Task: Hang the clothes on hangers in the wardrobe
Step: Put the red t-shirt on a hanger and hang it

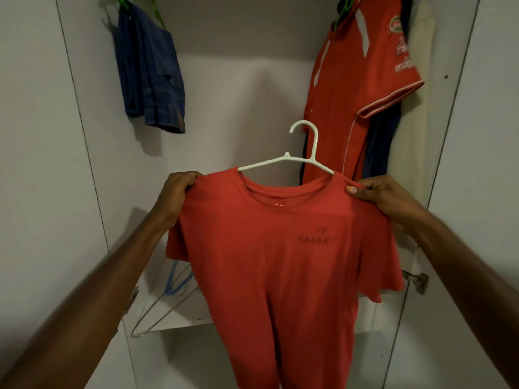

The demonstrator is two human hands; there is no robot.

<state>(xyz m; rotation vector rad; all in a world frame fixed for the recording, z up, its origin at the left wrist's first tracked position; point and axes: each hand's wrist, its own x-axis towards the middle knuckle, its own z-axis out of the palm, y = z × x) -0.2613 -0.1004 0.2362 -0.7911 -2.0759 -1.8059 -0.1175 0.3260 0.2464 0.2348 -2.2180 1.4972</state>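
Red tee on its hanger, not yet hung in the wardrobe.

Left hand and right hand each pinch a shoulder of the tee, already on a white hanger. Above it hang blue shorts and a red jersey; spare hangers lie below.
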